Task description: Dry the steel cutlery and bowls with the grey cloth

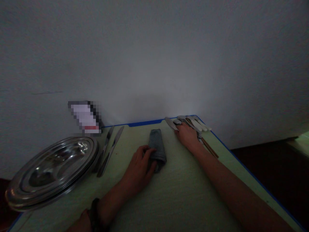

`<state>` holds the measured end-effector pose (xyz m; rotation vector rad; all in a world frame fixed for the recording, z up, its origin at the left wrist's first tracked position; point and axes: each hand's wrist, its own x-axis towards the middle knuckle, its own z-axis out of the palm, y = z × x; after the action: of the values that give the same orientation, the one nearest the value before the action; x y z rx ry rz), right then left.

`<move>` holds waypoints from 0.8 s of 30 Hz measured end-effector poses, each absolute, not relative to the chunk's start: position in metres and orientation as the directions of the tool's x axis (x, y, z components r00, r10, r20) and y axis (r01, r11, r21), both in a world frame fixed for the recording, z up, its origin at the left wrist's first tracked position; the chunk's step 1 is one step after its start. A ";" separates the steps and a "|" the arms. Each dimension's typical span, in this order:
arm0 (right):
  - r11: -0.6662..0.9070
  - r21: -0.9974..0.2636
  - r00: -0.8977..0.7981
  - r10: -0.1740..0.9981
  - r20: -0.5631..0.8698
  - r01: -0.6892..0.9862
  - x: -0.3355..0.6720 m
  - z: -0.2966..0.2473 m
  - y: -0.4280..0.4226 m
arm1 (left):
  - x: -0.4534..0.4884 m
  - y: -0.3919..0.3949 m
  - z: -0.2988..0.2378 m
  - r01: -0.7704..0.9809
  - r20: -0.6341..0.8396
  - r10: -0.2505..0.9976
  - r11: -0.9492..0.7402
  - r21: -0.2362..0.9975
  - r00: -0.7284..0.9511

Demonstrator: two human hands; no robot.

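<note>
A folded grey woven cloth lies lengthwise on the green table. My left hand grips its near end, fingers on top and thumb tucked at the folded edge. Farther right, my right hand reaches into a spread of cutlery, its fingers closed and partly hidden from view. Just left of those fingers is a table knife; I cannot tell whether they hold it. Several metal spoons lie beyond the hand, and white-handled cutlery is to its right. Thin brown sticks rest beside my right wrist.
Stacked oval metal trays occupy the table's left side. Between them and the cloth lie two table knives. A blurred-out upright device leans at the wall. The table's blue edge runs along the wall.
</note>
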<state>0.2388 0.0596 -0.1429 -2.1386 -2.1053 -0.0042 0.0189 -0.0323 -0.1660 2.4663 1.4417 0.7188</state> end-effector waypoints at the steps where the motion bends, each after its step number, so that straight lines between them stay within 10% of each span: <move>1: -0.012 -0.096 0.022 0.995 0.100 0.995 0.239 -0.143 0.060 | 0.019 -0.032 -0.166 0.764 0.309 0.859 -0.506 0.400 0.407; 15: 0.013 -0.131 0.006 0.989 0.149 0.991 0.237 -0.141 0.058 | 0.018 -0.031 -0.168 0.770 0.282 0.870 -0.490 0.408 0.404; 24: 0.413 -0.418 -0.292 0.900 0.325 0.809 0.211 -0.131 0.052 | 0.012 -0.020 -0.170 0.770 0.359 0.907 -0.387 0.508 0.219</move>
<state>0.2110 0.0523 -0.1312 -1.4472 -2.1628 0.2345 0.0120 -0.0201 -0.1698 2.2699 1.5936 0.9108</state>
